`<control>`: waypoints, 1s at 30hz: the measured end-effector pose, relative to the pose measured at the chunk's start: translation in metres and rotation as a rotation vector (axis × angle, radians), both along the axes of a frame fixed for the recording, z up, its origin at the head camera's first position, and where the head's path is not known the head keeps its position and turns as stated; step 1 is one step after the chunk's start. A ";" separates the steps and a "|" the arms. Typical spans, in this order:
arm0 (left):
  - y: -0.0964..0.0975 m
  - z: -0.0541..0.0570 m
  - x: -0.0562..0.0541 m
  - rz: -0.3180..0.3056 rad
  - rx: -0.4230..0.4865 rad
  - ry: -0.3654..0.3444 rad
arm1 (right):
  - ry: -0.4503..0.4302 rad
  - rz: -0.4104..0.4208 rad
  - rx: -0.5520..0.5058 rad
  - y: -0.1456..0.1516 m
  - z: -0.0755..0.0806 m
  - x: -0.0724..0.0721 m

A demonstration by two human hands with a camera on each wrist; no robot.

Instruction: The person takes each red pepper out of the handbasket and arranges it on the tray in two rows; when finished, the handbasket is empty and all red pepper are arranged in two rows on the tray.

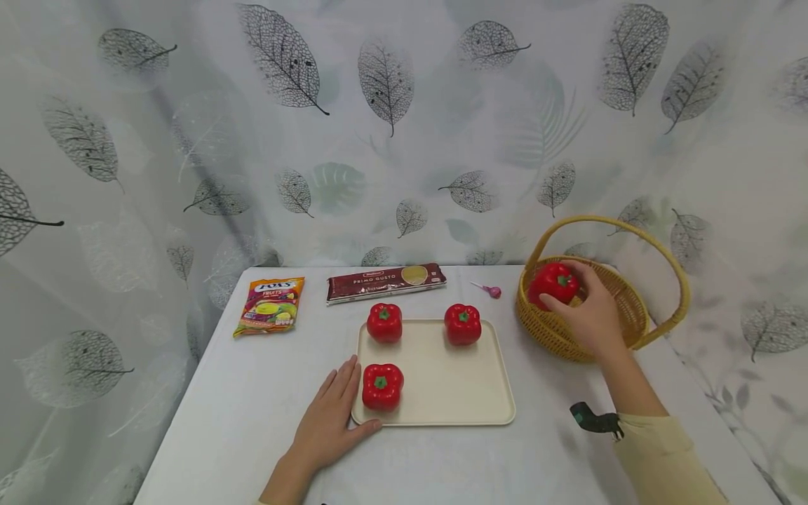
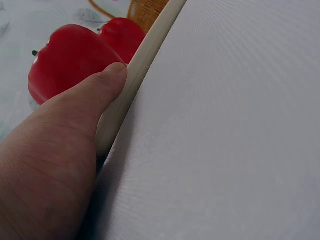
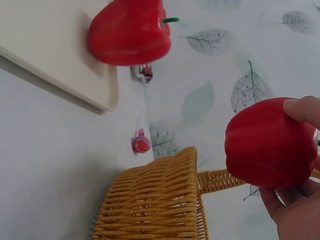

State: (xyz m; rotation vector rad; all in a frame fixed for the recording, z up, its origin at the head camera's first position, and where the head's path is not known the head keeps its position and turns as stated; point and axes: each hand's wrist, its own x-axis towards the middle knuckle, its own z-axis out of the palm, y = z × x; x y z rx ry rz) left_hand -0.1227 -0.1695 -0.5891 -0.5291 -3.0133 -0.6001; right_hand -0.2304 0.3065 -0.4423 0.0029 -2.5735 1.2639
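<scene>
My right hand [image 1: 591,308] grips a red bell pepper [image 1: 555,282] over the mouth of a wicker basket [image 1: 549,335]; the right wrist view shows thumb and fingers around that pepper [image 3: 272,142]. At the left end of a cream tray [image 1: 451,379], my left hand [image 1: 328,417] lies with straight fingers along the edge. Its thumb touches the tray's near rim [image 2: 135,75] in the left wrist view. On the tray stand three more red bell peppers: one near left [image 1: 382,394], one far left [image 1: 384,331] and one far right [image 1: 463,332].
A bag of Fox's fruit sweets [image 1: 270,306] lies at the back left. Behind the tray is a long brown biscuit packet [image 1: 386,283], with a pink lollipop [image 1: 492,290] to its right. The basket's tall handle [image 1: 669,263] arches over it. A leaf-patterned curtain [image 1: 404,175] hangs behind the table.
</scene>
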 end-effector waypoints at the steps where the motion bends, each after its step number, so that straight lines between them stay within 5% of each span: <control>1: 0.000 0.000 0.000 0.000 0.001 0.001 | 0.007 0.004 0.004 -0.001 0.000 0.001; 30: -0.001 -0.004 0.000 -0.005 0.002 0.022 | 0.143 0.111 0.072 -0.031 0.006 0.036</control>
